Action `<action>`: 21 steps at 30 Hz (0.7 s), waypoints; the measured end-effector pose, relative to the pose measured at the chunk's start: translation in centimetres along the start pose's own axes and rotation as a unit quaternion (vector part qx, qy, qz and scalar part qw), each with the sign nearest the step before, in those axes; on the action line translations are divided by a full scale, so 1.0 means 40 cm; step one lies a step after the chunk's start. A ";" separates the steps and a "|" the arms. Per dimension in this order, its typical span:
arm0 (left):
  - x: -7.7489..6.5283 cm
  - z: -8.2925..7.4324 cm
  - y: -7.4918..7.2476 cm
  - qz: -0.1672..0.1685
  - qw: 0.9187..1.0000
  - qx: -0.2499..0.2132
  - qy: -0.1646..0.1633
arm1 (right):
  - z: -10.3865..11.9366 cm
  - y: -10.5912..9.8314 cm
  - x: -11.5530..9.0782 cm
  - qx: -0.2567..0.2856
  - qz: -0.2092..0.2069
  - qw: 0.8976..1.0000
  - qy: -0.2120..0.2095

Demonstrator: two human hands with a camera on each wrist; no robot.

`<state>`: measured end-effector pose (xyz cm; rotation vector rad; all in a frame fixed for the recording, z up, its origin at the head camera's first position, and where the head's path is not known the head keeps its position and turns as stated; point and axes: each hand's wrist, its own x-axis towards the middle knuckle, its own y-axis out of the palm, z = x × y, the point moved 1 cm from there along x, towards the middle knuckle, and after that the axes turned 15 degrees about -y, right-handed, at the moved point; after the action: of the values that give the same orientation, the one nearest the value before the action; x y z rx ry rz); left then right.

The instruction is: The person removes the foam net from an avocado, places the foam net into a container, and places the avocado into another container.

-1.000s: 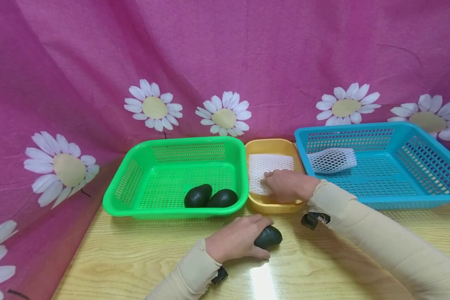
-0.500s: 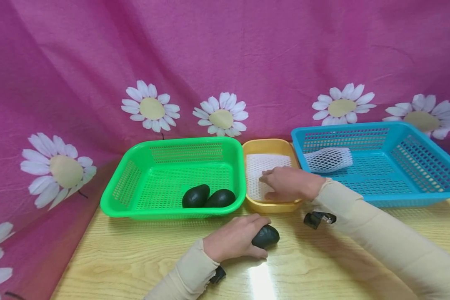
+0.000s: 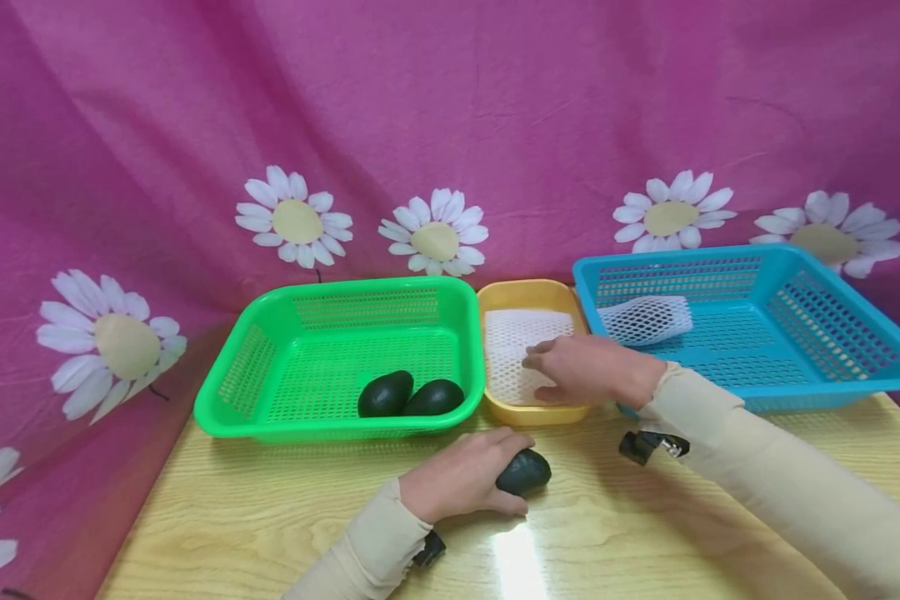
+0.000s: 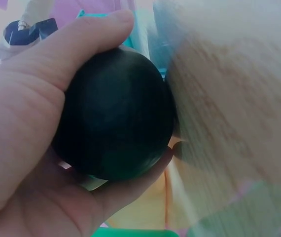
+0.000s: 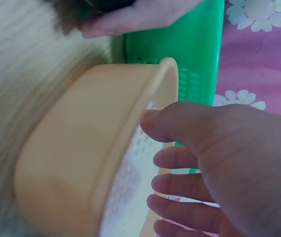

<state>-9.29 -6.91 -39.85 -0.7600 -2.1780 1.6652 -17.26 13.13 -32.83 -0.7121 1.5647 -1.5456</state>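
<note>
My left hand grips a dark avocado on the table, in front of the yellow bin. In the left wrist view, thumb and fingers wrap round the avocado. Over the yellow bin is my right hand, its fingers reaching above white foam net sleeves lying flat inside. The right wrist view shows that hand with its thumb apart from loosely extended fingers and nothing held between them. Whether a fingertip touches the net is unclear.
A green basket at left holds two avocados near its front right corner. In the blue basket at right lies an avocado in a foam net. A pink flowered cloth hangs behind the wooden table.
My right hand has drawn back slightly to the right over the yellow bin, and its fingers have spread from the net. The left hand keeps its grip on the avocado. The head view has shifted slightly.
</note>
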 end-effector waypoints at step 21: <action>0.000 0.004 0.004 -0.007 1.000 0.019 0.007 | 0.035 0.041 -0.065 -0.058 -0.140 0.987 -0.059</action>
<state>-9.34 -7.03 -40.04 -0.7434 -2.1304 1.6851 -14.51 14.72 -33.96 -1.1078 1.5248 -1.5870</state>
